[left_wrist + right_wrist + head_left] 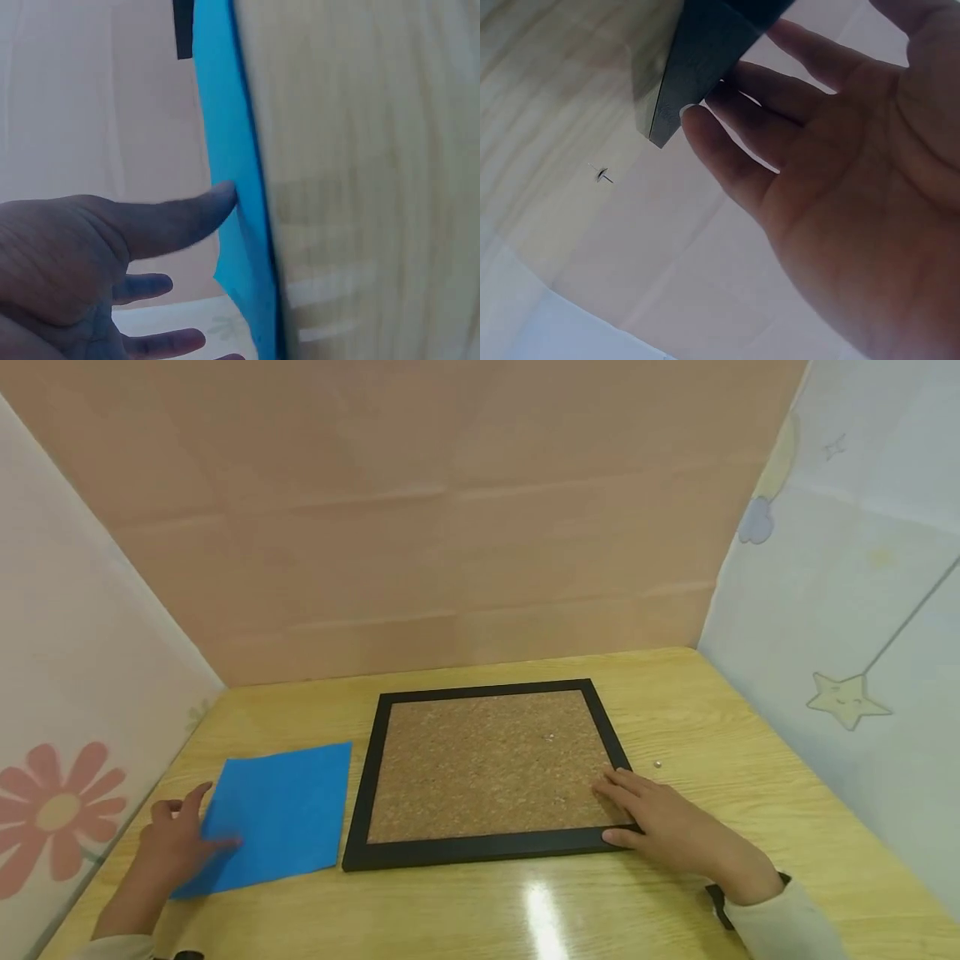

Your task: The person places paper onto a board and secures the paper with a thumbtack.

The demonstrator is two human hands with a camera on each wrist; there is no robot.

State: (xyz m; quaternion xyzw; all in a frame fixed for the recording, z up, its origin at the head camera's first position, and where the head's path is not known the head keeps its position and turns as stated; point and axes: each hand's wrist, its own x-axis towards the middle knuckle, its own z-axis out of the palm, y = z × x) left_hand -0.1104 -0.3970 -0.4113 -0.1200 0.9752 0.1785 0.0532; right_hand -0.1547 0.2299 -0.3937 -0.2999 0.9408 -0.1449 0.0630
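Note:
A cork board (487, 768) in a black frame lies flat on the table. My right hand (663, 822) rests on its lower right corner, fingers stretched over the frame onto the cork and thumb at the bottom edge. Left of the board lies a square blue sheet (288, 814), perhaps felt or paper. My left hand (171, 843) is at the sheet's left side with fingers spread. In the left wrist view its thumb (176, 221) reaches to the sheet (236, 150). A small thumbtack (601, 175) lies on the table right of the board.
The wood-grain table (450, 910) meets a peach-coloured backdrop (450, 527) behind and printed side panels left and right. Tiny shiny specks (549, 737), too small to identify, show on the cork.

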